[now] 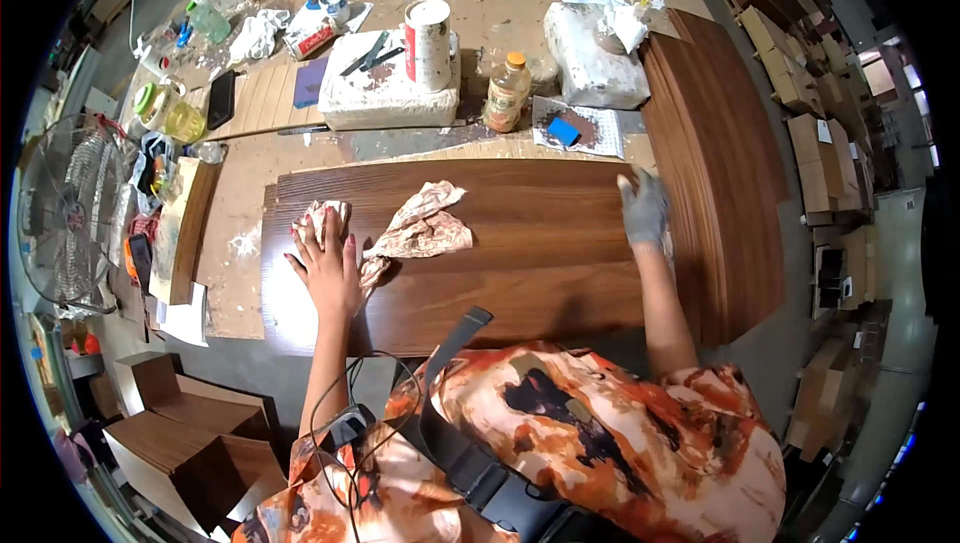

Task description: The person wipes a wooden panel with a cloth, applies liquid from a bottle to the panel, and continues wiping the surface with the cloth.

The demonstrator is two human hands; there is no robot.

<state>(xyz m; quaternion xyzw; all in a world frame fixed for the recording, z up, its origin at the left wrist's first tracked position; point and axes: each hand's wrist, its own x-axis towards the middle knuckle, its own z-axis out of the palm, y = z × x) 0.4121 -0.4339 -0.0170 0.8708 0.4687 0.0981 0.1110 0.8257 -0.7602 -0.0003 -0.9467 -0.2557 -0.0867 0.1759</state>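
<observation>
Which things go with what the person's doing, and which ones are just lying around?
Part of the job, it seems:
- brown board, under both hands
- crumpled cloth, under and beside the left hand
- gloved right hand, at the board's right end

Probably just lying about:
- black phone
- orange-capped bottle
- fan, off to the left

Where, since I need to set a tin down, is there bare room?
Widest: the brown panel, between the crumpled cloth beside the left hand and the gloved right hand. Narrower: the bench strip between the panel and the wooden block at left. The far side is crowded: canister, bottle, wrapped blocks.
</observation>
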